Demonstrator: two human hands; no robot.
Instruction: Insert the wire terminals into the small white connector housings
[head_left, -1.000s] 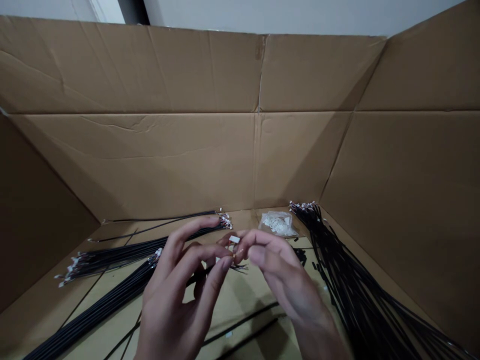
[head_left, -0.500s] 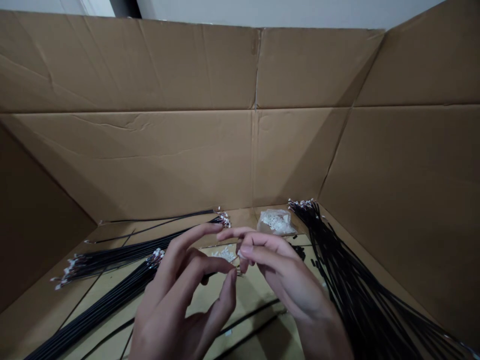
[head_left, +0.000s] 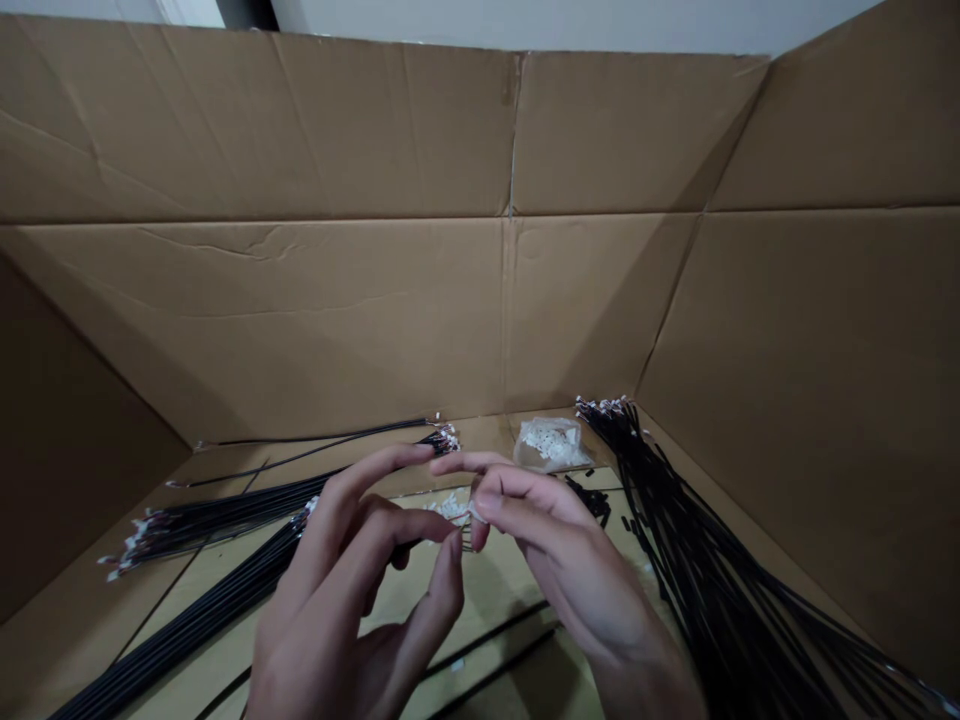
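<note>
My left hand (head_left: 352, 590) is closed, thumb and index finger pinching a black cable (head_left: 405, 549) near its thin wire ends (head_left: 466, 538), which stick out toward the right. Facing it, my right hand (head_left: 559, 545) pinches a small white connector housing (head_left: 475, 511) between thumb and fingers. A thin wire seems to reach the housing, but whether it is seated inside I cannot tell. Behind the fingertips lies a small pile of loose white connector housings (head_left: 448, 504). Most of the held cable is hidden by my left hand.
Bundled black cables with white ends (head_left: 217, 610) lie at left; another big bundle (head_left: 697, 570) runs along the right. A clear bag of white parts (head_left: 553, 443) rests at the back near short black pieces (head_left: 592, 500). Cardboard walls (head_left: 360, 320) enclose the surface.
Both hands have shifted slightly left. The wire ends and the white connector housing are closer together, and a thin wire now shows at the housing.
</note>
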